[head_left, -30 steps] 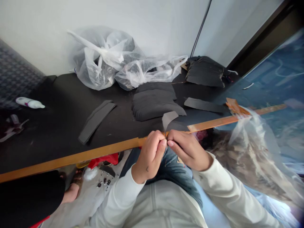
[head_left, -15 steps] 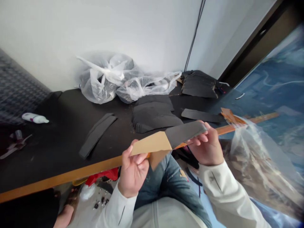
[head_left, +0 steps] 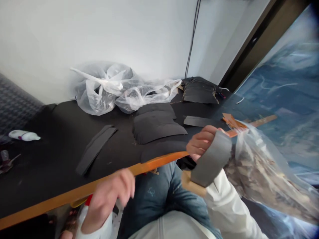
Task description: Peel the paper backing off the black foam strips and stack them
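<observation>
My right hand (head_left: 203, 142), at the table's front edge, grips a dark grey strip (head_left: 213, 159). The strip hangs down over my right wrist, and a tan part (head_left: 193, 184) shows at its lower end. My left hand (head_left: 113, 189) is in front of the table edge, a little blurred, with fingers loosely bent and nothing visible in them. Beyond the hands lies a stack of dark grey cut sheets (head_left: 159, 124). Left of it are narrow dark strips (head_left: 96, 149). Another grey strip (head_left: 195, 121) lies behind my right hand.
Tied clear plastic bags (head_left: 99, 94) stand against the wall, beside another dark stack (head_left: 200, 93). A white bottle (head_left: 23, 135) lies at the left of the black table (head_left: 57, 159). At the right hangs a clear bag of brownish scraps (head_left: 269, 179), near orange pieces (head_left: 233, 121).
My left hand has let go of the strip and moved left and down. My right hand has turned over, and the strip now hangs toward me. The view has shifted slightly.
</observation>
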A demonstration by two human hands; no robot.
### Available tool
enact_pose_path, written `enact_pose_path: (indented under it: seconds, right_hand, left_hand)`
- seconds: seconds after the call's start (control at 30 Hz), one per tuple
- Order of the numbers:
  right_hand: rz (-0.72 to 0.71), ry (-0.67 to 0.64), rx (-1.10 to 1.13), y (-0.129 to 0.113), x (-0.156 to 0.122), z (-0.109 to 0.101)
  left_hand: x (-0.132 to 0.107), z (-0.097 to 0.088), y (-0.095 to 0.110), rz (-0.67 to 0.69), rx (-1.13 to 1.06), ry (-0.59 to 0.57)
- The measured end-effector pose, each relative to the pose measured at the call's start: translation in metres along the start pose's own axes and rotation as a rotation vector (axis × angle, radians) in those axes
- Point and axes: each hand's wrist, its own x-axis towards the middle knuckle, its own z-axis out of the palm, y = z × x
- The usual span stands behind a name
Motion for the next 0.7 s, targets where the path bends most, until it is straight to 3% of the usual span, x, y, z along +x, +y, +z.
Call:
enact_pose_path:
  seconds: [0.03,0.07,0.23,0.33,0.43,0.5,0.63,0.7]
  right_hand:
    - [0.022,-0.014,0.010,-0.002,-0.001,0.005]
    - [0.043,-0.029,0.021,-0.005,-0.001,0.010]
    - [0.183,-0.129,0.130,-0.028,-0.004,0.025]
    - [0.174,-0.097,0.152,-0.033,-0.014,0.022]
    - [0.088,-0.056,-0.156,-0.022,-0.039,0.020]
    - [0.103,-0.062,-0.373,-0.009,-0.056,0.025]
    - [0.211,0.082,-0.383,0.017,-0.074,0.034]
    - [0.219,0.149,-0.380,0.025,-0.075,0.028]
  left_hand:
    - [0.010,0.009,0.003,0.011,0.057,0.131]
    - [0.020,0.020,0.005,-0.018,0.119,0.190]
    - [0.047,0.066,-0.005,-0.175,0.209,-0.036]
    - [0.047,0.073,-0.019,-0.218,0.088,0.100]
    - [0.048,0.074,-0.027,-0.171,-0.038,0.334]
    - [0.050,0.075,-0.029,-0.126,-0.058,0.456]
    - [0.053,0.079,-0.032,-0.060,-0.080,0.505]
    - [0.054,0.079,-0.033,-0.043,-0.096,0.534]
